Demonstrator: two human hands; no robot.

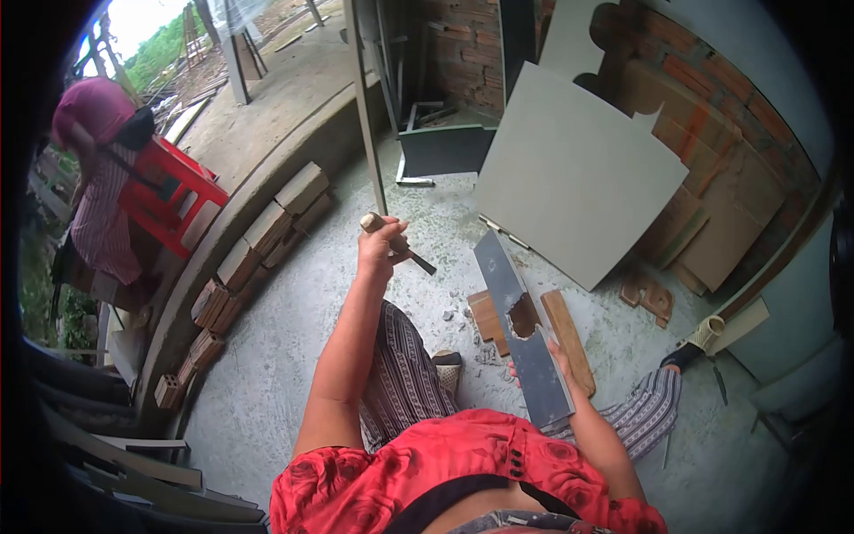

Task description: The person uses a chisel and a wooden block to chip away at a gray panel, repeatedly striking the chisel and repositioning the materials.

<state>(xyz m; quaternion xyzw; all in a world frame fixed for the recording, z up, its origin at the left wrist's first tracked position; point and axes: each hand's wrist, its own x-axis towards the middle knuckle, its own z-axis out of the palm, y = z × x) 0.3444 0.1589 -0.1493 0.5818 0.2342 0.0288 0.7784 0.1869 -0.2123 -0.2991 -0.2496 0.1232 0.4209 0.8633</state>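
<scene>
concrete floor (pixel 294 374), wood blocks (pixel 574 343) beside tile (pixel 509 280)

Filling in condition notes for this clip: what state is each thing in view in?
Long grey tile strip: jagged hole broken through, held tilted.
Wooden-handled dark metal tool: raised.
Left hand: closed on the tool.
Right hand: gripping the strip.
Large pale grey tile: leaning on the brick wall, top notched.
Brown wooden blocks: flat on the floor.
</scene>
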